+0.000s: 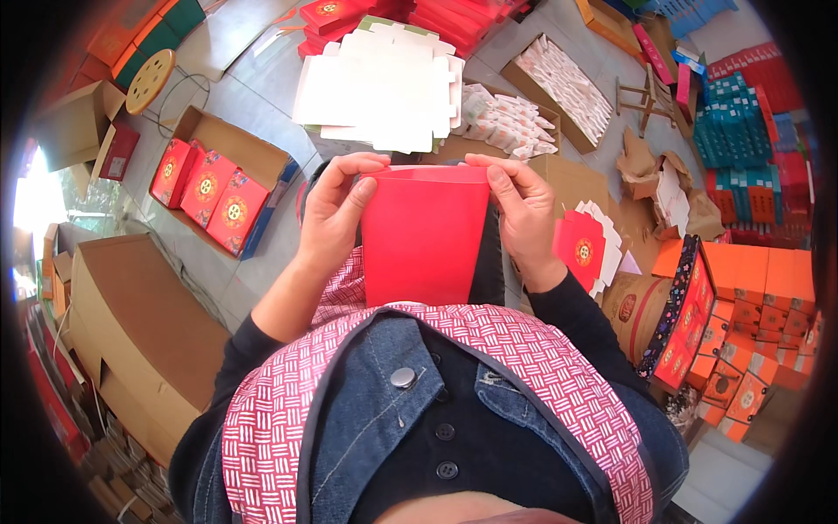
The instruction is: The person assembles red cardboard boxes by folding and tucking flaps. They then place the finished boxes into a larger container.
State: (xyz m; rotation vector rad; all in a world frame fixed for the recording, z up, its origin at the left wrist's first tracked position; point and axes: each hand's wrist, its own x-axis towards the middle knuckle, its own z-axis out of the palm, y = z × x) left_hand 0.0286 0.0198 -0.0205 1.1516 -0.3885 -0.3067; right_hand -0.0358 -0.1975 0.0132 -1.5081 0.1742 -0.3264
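A plain red paper box [425, 236] stands in front of my lap, its open end at the far side. My left hand [342, 205] pinches the far left corner between thumb and fingers. At the far right corner my right hand [521, 205] pinches the rim in the same way. Just beyond the box lies a stack of flat white carton blanks [380, 83]. To the right of my right hand sits a red printed carton blank [580, 244] with white flaps.
An open carton [275, 166] at the left holds several red printed boxes [234, 212]. Small white packets fill a long carton [563, 92] at the back. A large brown carton [144, 332] stands near left; orange boxes [733, 271] are stacked at the right.
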